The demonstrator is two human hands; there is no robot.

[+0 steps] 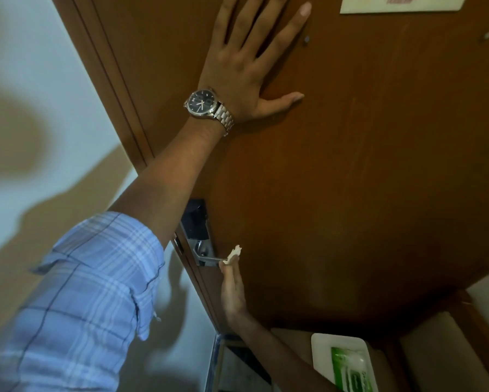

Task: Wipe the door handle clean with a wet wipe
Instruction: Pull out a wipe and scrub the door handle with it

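We find the left hand (246, 66) spread flat, fingers splayed, against the brown wooden door (365, 165), gripping nothing. The right hand (232, 287) reaches up, fingertips pinching a crumpled white wet wipe (234, 253) at the tip of the silver lever door handle (209, 259); contact appears likely.

Premises appear to be a hotel or guest room entrance. Evidence: brown wooden door (350, 165) fitted with an electronic lock (195, 222) above a metal lever, and a printed notice (401, 3) posted on the door.
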